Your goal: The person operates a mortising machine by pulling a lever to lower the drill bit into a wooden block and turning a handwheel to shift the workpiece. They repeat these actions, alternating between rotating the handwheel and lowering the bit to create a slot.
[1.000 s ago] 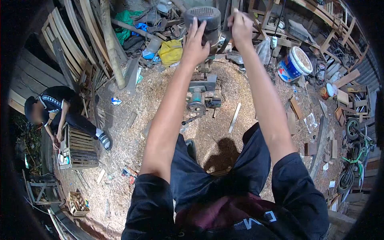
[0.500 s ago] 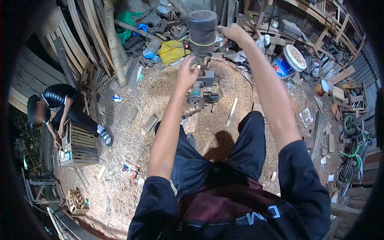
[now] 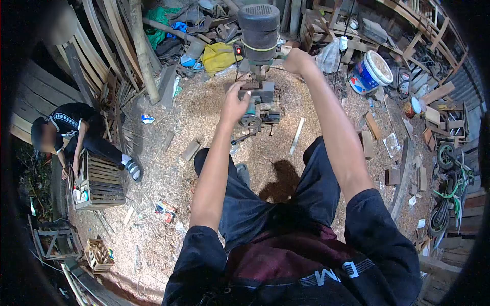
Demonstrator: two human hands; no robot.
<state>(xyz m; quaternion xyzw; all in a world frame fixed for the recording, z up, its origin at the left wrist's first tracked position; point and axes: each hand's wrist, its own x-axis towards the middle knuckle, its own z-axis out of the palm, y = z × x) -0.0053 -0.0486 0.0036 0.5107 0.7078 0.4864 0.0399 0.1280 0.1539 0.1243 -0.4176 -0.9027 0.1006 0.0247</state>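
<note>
Where the machine (image 3: 259, 30) stands on sawdust (image 3: 204, 117), the right hand (image 3: 296, 60) is clenched on a handle hidden in its fist. The left hand (image 3: 235, 105) touches the machine's grey block (image 3: 261, 93) lower down, grip unclear

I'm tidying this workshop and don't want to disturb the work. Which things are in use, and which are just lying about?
In use:
machine
its grey block, under the left hand
right hand, closed beside the machine's top

Lying about:
bucket
yellow bag
wood strip
</note>
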